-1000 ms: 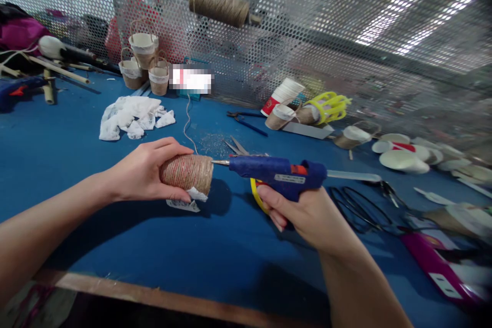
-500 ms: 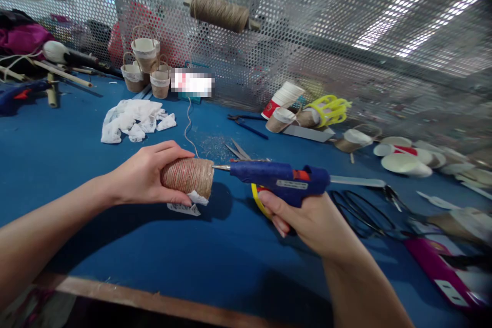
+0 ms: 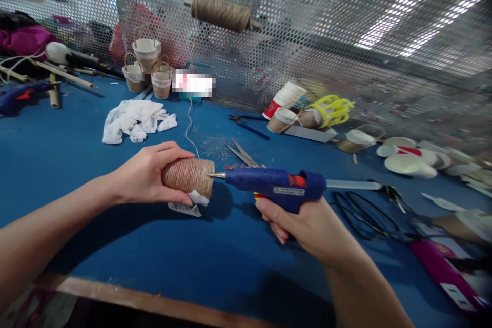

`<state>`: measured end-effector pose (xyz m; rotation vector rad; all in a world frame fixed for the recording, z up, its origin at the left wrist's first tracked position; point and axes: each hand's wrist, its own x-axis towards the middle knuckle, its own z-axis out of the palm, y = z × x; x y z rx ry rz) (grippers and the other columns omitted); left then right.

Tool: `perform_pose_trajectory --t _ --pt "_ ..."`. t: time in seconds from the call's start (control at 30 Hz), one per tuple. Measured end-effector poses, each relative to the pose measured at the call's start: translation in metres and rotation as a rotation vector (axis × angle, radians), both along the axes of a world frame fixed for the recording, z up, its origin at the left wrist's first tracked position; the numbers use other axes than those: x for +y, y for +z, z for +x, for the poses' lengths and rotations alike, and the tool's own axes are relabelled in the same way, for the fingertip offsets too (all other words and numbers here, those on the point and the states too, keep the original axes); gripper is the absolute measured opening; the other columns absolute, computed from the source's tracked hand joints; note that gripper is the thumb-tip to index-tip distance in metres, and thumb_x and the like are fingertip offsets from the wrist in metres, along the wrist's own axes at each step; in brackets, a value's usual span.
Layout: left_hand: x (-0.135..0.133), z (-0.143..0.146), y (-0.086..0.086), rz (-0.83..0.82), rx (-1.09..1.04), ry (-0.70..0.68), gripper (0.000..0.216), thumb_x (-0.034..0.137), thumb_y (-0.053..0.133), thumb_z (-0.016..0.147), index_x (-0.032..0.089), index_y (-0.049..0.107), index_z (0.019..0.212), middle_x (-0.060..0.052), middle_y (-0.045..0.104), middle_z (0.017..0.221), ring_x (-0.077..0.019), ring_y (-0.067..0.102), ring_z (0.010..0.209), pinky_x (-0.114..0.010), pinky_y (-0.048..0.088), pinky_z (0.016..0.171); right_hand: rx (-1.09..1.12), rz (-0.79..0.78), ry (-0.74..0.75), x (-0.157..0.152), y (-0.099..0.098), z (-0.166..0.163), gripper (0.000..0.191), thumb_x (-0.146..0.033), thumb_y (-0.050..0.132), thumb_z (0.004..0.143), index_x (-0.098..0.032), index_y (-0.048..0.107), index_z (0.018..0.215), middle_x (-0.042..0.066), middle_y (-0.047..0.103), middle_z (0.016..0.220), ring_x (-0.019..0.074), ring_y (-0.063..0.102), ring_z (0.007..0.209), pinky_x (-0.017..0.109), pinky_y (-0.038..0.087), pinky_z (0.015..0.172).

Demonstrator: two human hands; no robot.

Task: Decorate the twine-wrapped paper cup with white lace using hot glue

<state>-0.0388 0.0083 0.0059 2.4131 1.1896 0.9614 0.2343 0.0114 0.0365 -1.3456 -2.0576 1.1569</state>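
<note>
My left hand (image 3: 156, 171) is wrapped round a twine-covered cup (image 3: 188, 177) lying on its side, its wider end turned to the right. White lace (image 3: 198, 199) hangs from the lower edge of that end. In my right hand (image 3: 295, 218) is a blue glue gun (image 3: 269, 184) with a clear glue stick (image 3: 351, 184) poking out of its back. The metal nozzle meets the twine near the cup's rim. Scissors (image 3: 243, 154) lie behind the gun, their handles mostly hidden. A strand of twine (image 3: 189, 125) runs from the cup toward the back.
Crumpled white lace (image 3: 132, 118) lies at left, before several small twine buckets (image 3: 160, 84). Pliers (image 3: 249, 127), paper cups (image 3: 284, 97) and a yellow-trimmed item (image 3: 332, 111) sit behind. Black cable (image 3: 357, 215) and a magenta power strip (image 3: 442, 271) are at right. A twine spool (image 3: 221, 13) hangs on the mesh.
The glue gun's nozzle has shifted slightly left and down, from the rim's edge onto the twine side. My left hand and the cup have hardly moved.
</note>
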Motion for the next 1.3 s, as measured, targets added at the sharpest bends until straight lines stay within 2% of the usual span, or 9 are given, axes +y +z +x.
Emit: perform_pose_trajectory --t 0.3,0.5,0.73,1.07,1.2,1.3 --pt "-0.003 0.000 0.000 0.018 0.032 0.020 0.063 0.052 0.069 0.064 0.015 0.054 0.113 -0.011 0.060 0.099 -0.0210 0.061 0.085 -0.033 0.050 0.076 -0.021 0.038 0.002 0.003 0.002 -0.001 0.040 -0.051 0.052 0.079 -0.021 0.047 0.054 -0.006 0.042 0.035 0.0082 0.042 0.032 0.023 0.038 0.037" --pt "-0.003 0.001 0.001 0.029 0.040 0.001 0.065 0.050 0.071 0.064 0.011 0.055 0.113 -0.012 0.060 0.099 -0.0208 0.061 0.085 -0.031 0.050 0.076 -0.019 0.032 -0.003 0.005 0.001 -0.001 0.038 -0.053 0.052 0.078 -0.021 0.048 0.058 -0.006 0.043 0.035 0.0089 0.043 0.032 0.023 0.038 0.037" --pt "-0.001 0.003 0.002 -0.048 -0.030 0.027 0.058 0.047 0.072 0.063 0.012 0.058 0.108 -0.009 0.062 0.093 -0.0192 0.061 0.082 -0.031 0.049 0.076 -0.005 -0.027 -0.071 -0.005 0.007 -0.004 0.029 -0.047 0.058 0.076 -0.020 0.050 0.067 -0.007 0.043 0.039 0.0081 0.041 0.034 0.022 0.039 0.039" --pt "0.000 0.003 0.003 -0.139 -0.050 0.039 0.055 0.046 0.072 0.063 0.013 0.060 0.105 -0.008 0.064 0.090 -0.0187 0.061 0.079 -0.031 0.049 0.073 -0.023 -0.082 -0.028 0.000 0.000 0.001 0.031 -0.050 0.063 0.068 -0.021 0.054 0.068 -0.007 0.043 0.039 0.0076 0.041 0.030 0.020 0.038 0.032" --pt "-0.001 0.003 0.003 -0.197 -0.080 0.059 0.054 0.046 0.071 0.063 0.012 0.060 0.103 -0.007 0.065 0.089 -0.0182 0.061 0.077 -0.030 0.049 0.070 0.001 -0.052 -0.070 -0.003 0.002 0.001 0.031 -0.050 0.062 0.069 -0.021 0.051 0.065 -0.007 0.043 0.038 0.0078 0.041 0.031 0.021 0.038 0.033" --pt "-0.003 0.005 0.005 -0.167 -0.064 0.042 0.054 0.046 0.072 0.063 0.012 0.059 0.104 -0.007 0.064 0.089 -0.0186 0.061 0.078 -0.030 0.049 0.070 0.005 -0.031 -0.048 -0.002 0.002 0.000 0.033 -0.051 0.060 0.071 -0.021 0.050 0.062 -0.007 0.043 0.036 0.0080 0.041 0.031 0.021 0.037 0.033"
